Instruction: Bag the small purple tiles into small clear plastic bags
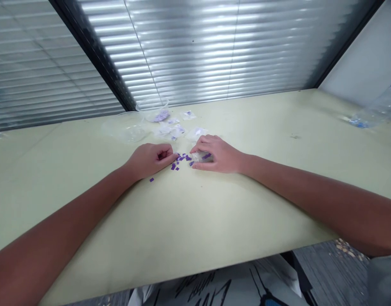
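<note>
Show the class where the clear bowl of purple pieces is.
In the head view, the clear plastic bowl sits at the far edge of the pale green table, behind small clear bags and beyond the person's left hand.

1. Small purple square chips (181,158) lie scattered on the counter (195,221) between the left hand (149,160) and the right hand (218,154).
2. 1 chip (151,179) sits apart, just below the left hand.
3. A small clear plastic bag (200,157), gripped under the right hand, shows at least 1 purple chip inside.
</note>
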Available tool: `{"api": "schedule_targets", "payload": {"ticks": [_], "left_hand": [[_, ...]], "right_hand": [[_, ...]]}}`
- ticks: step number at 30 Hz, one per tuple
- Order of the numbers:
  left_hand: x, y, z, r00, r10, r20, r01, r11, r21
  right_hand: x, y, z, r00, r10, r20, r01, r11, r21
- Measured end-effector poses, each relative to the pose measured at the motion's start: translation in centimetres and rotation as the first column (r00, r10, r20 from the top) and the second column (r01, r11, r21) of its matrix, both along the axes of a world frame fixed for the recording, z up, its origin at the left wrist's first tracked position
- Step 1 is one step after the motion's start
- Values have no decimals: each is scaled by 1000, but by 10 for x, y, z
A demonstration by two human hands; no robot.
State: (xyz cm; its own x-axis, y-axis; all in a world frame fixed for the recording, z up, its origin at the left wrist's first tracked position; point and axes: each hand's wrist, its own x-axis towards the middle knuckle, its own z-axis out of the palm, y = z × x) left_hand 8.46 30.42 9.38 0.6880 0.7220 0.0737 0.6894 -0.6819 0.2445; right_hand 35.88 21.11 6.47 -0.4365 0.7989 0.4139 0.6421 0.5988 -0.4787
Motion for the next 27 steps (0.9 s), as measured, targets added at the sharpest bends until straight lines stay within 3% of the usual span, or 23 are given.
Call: {"api": "schedule_targets", "payload": {"ticks": [27], "left_hand": [[1, -2, 1, 1000, 10, 9, -10, 1000, -16]], "right_hand": [[1, 0, 0, 1000, 0, -1, 0, 1000, -14]]}}
